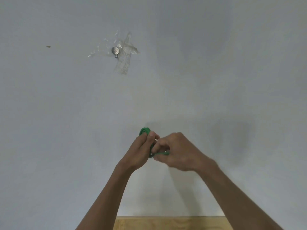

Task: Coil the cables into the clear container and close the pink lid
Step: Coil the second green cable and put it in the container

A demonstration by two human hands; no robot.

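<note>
Both hands are up in front of the wall, well above the wooden counter whose far edge just shows at the bottom. The left hand clamps the green cable bundle, thumb pressed over the loops so they can't spring apart. The right hand pinches the loose tail, likely feeding another turn around. Clear container and pink lid are out of view. Taped to the wall, a small metal piece.
</note>
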